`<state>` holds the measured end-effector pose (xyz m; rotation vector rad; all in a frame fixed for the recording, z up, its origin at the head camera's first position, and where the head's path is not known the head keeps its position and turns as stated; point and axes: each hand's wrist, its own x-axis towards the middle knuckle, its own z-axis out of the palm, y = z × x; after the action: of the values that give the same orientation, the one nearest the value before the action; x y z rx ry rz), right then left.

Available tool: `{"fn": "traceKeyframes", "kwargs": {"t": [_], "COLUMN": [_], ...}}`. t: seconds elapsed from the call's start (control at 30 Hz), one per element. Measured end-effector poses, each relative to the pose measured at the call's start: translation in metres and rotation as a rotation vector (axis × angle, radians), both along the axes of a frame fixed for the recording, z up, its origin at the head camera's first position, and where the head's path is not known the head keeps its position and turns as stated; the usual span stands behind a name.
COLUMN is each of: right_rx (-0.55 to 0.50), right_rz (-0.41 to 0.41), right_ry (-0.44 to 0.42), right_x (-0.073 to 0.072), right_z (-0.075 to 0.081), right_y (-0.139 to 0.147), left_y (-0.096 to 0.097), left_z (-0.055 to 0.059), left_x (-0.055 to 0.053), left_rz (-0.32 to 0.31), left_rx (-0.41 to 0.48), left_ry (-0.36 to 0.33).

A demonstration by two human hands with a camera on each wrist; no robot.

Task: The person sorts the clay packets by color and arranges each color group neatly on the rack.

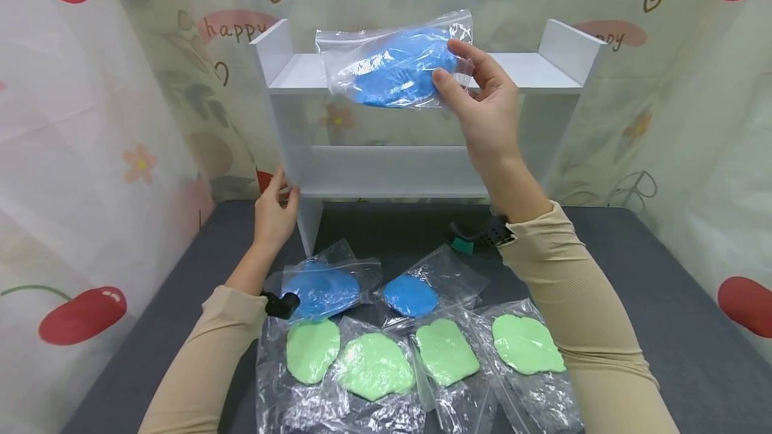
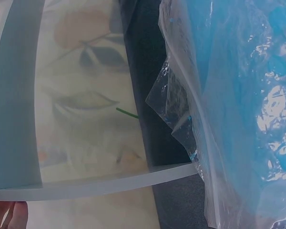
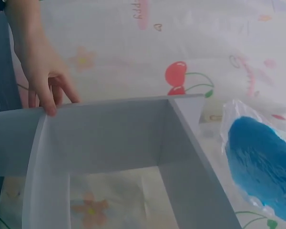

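Observation:
My right hand (image 1: 491,102) pinches the right end of a clear zip bag (image 1: 338,62) between thumb and fingers. Inside it lies a flat blue slab of what looks like modelling clay (image 1: 401,65). The bag is raised in front of the top board of a white shelf unit (image 1: 392,173). On the unit's left side panel rest the fingertips of my left hand (image 1: 274,216), fairly straight, at middle-board height. The right wrist view shows this left hand (image 3: 43,71) along the panel's edge.
On the dark table (image 1: 603,273), two bagged blue pieces (image 1: 411,295) lie before the shelf. Nearer me are several bagged light green pieces (image 1: 376,367), overlapping in a row. A patterned curtain (image 1: 145,119) surrounds the table. A thin cable (image 1: 633,186) hangs at the back right.

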<state>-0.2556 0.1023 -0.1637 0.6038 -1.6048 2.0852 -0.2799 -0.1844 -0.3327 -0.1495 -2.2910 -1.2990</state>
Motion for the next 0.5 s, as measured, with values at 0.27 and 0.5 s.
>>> {"fn": "traceKeyframes", "kwargs": {"t": [0.27, 0.5], "right_rx": [0.026, 0.083], "right_rz": [-0.102, -0.091], "right_ry": [-0.056, -0.117], "right_x": [-0.017, -0.023], "right_z": [0.001, 0.001], "right_y": [-0.028, -0.049], "left_y": [0.000, -0.001], "left_z": [0.000, -0.001], "left_x": [0.000, -0.001], "left_rz": [-0.007, -0.005], "left_rx": [-0.001, -0.011], "left_ry": [0.011, 0.020]}}
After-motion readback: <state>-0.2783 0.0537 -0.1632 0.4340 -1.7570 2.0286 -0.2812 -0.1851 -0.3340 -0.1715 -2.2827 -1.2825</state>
